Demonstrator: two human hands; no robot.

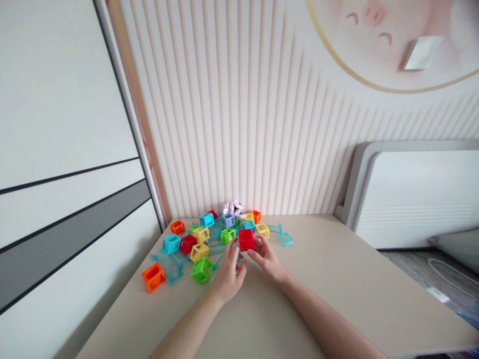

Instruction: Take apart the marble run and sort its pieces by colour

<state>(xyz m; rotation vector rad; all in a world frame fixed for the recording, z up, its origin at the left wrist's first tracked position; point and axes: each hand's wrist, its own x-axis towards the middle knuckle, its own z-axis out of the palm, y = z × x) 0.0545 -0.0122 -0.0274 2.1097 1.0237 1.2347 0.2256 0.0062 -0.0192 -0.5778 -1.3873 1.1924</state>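
A red cube block (246, 240) is held up over the table in front of me. My right hand (267, 260) grips it from the right, thumb at the lower corner and fingers at the side. On the other side, my left hand (231, 274) has its thumb and fingers apart, with fingertips close to the block's left face. Whether they touch it I cannot tell. A green open-frame cube (202, 270) lies left of my left hand, and a yellow one (199, 252) sits just behind that.
More coloured cubes, such as an orange one (153, 277) and a blue one (171, 244), lie among translucent teal pieces (170, 267) on the table (337, 294). Lilac pieces (232, 207) rest against the ribbed wall (239, 109). A white cabinet (67, 124) borders the left; a headboard (419, 189) stands right.
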